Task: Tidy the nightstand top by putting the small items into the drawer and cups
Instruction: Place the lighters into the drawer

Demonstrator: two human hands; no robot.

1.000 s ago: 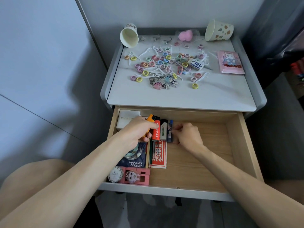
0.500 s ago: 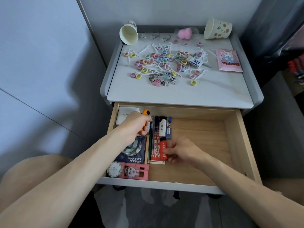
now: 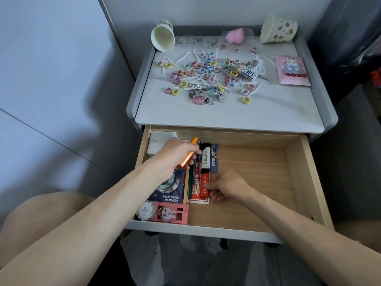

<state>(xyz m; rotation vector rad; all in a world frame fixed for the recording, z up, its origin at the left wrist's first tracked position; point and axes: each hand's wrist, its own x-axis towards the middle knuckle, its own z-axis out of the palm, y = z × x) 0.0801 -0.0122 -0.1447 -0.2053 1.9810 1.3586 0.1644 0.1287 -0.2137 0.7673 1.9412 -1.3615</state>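
Knee: a bare knee [image 3: 41,219] sits lowest left, nearest the camera.
Left hand: the left hand [image 3: 172,156] reaches palm-down into the left side of the drawer [image 3: 299,182]. Its fingers [image 3: 190,150] are grasping an orange lighter [image 3: 186,155], held tilted above the things below.
Right hand: the right hand [image 3: 228,185] lies low in the drawer's middle with the wrist to the right. Its curled fingers [image 3: 210,184] are pinching the lower end of a red lighter [image 3: 204,183], which lies flat on a red packet [image 3: 195,188].
Drawer, front: a round tin [image 3: 146,210] lies just beside a pink card [image 3: 175,213].
Drawer, middle: a dark booklet [image 3: 171,193] is partly under the left forearm, with pencils [image 3: 190,178] along its right edge.
Drawer, back: a white lighter [image 3: 206,159] and a blue case [image 3: 214,159] lie side by side. A white box [image 3: 160,141] fills the left corner.
Counter: the pale counter [image 3: 268,112] carries scattered pastel hair ties [image 3: 246,100], white floss picks [image 3: 183,57], keychains [image 3: 206,96], a small white box [image 3: 249,73], a pink packet [image 3: 292,70] at the right and a pink sponge [image 3: 234,37] at the back.
Cups: the left cup [image 3: 162,37] and the right cup [image 3: 277,29] lie tipped on their sides at the back corners, well apart.
Room: a grey wall [image 3: 51,79] rises at the left, and there is grey floor [image 3: 185,265] below the drawer.
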